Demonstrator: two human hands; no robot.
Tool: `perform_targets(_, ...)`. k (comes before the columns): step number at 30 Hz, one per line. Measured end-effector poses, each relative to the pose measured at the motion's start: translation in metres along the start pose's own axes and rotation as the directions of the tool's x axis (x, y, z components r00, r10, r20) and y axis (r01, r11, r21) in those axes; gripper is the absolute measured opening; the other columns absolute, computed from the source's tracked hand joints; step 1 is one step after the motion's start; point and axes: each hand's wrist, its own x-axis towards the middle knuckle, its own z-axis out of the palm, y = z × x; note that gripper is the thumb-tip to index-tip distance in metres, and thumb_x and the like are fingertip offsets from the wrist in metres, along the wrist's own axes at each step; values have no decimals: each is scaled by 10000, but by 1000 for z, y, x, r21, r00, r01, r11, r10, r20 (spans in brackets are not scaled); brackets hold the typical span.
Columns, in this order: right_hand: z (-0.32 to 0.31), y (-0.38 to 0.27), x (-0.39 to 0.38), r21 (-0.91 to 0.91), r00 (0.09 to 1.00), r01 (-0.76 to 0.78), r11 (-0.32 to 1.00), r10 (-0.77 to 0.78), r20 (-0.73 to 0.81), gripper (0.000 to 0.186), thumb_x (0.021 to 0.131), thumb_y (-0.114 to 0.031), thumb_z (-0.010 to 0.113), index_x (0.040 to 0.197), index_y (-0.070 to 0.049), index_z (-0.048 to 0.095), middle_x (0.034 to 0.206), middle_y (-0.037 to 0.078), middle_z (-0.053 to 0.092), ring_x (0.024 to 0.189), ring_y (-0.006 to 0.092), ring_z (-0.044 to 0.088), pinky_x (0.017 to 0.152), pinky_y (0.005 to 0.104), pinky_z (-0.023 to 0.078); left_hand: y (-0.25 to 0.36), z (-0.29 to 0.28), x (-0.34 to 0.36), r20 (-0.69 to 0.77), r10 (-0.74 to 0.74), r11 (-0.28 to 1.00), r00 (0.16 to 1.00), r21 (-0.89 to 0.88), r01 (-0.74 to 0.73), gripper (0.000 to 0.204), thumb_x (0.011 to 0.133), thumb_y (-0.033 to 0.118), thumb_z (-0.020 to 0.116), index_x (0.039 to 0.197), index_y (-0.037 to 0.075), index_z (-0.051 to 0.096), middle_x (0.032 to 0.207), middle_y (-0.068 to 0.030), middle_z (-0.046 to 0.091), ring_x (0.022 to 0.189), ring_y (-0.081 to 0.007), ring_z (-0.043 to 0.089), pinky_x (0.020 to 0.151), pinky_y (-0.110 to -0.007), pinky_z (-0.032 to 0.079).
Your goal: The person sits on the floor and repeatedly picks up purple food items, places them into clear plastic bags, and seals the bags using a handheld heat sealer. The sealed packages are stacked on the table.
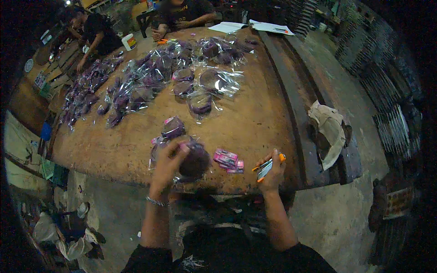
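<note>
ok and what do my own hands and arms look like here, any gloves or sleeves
Your left hand and right hand are both gloveless. A silvery chain-like bracelet circles the left wrist; none shows on the right. Both forearms are uncovered up to black sleeves that end near the elbows.

Table (255, 113) across middle of frame. Packets (148, 82) spread over its upper left to top centre; bottle (129, 43) behind, upper left. Papers (271, 27) at top centre. Cloth (331, 129) on right side. Lower centre, left to right: left hand (169, 157) at near packet (195, 159), small cards (226, 157), right hand (274, 172) around tool (264, 170).
</note>
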Motion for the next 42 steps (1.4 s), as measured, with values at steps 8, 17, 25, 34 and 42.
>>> perform_targets(8, -34, 45, -1, -340, 981, 51, 939, 17, 195, 253, 899, -280, 546, 779, -67, 480, 626, 25, 505, 542, 117, 514, 492, 270, 435, -4, -18, 62, -66, 316, 429, 946, 900, -81, 565, 736, 164, 687, 1226, 38, 436, 1332, -210, 363, 1187, -399, 397, 980, -477, 342)
perform_targets(17, -38, 57, 17, -495, 974, 178, 851, -82, 209, 223, 868, -195, 594, 705, -50, 548, 571, 13, 538, 491, 119, 510, 457, 280, 399, -64, 59, 217, -246, -229, 305, 942, 901, 309, 1026, 634, 662, 656, 1370, 72, 253, 1282, -280, 427, 1203, -401, 423, 929, -538, 380)
perform_targets(25, -36, 52, 11, -345, 987, 64, 936, -8, 160, 256, 877, -248, 569, 733, -39, 532, 592, 36, 536, 522, 119, 539, 470, 268, 436, -21, 47, 200, -126, -193, 672, 973, 705, 225, 1051, 629, 534, 699, 1350, -47, 201, 1201, -286, 504, 1089, -388, 531, 932, -383, 430)
perform_targets(34, -18, 25, -8, -273, 948, -124, 954, 195, 251, 243, 867, -267, 596, 872, -26, 563, 641, 18, 545, 546, 94, 513, 510, 240, 422, 3, 34, 38, 308, -80, 311, 948, -896, 317, 587, 789, 401, 559, 1193, -21, 500, 1180, -258, 528, 1033, -363, 548, 895, -481, 456)
perform_targets(42, -9, -28, -32, -401, 934, -48, 915, 183, 306, 334, 749, -218, 745, 953, 3, 598, 852, 48, 626, 771, 128, 579, 708, 268, 473, -23, 87, -19, 555, -159, 433, 816, -704, 563, 612, 627, 65, 491, 1226, -49, 457, 1129, -196, 564, 987, -292, 587, 872, -397, 488)
